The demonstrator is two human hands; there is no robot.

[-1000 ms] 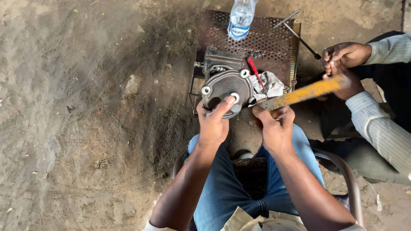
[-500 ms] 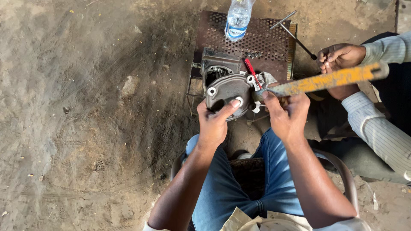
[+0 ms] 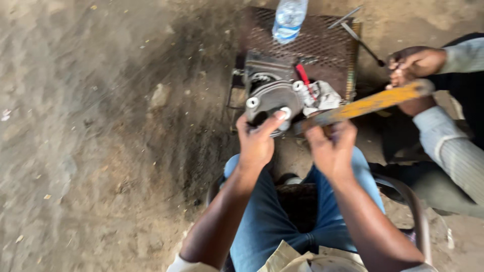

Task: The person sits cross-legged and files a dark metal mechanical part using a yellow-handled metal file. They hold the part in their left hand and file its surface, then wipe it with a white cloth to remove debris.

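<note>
Left hand (image 3: 258, 142) grips the near edge of the round grey metal engine cover (image 3: 272, 105), thumb pressed by its centre hole; the cover sits against the dark engine block (image 3: 262, 68) on the near-left part of the rusty perforated metal stand (image 3: 322, 43). Right hand (image 3: 331, 148) is closed around the long yellow-painted rusty metal bar (image 3: 368, 105). Half a second ago the bar's far end was raised to the right; now it has dropped lower and the hand has pulled nearer, so the bar has been swung or levered at the cover's right edge. The frame is blurred, so contact is unclear. Red-handled screwdriver (image 3: 304, 75) and grey rag (image 3: 325, 94) lie right of the cover. A co-worker's hands (image 3: 416, 63) are far right.
</note>
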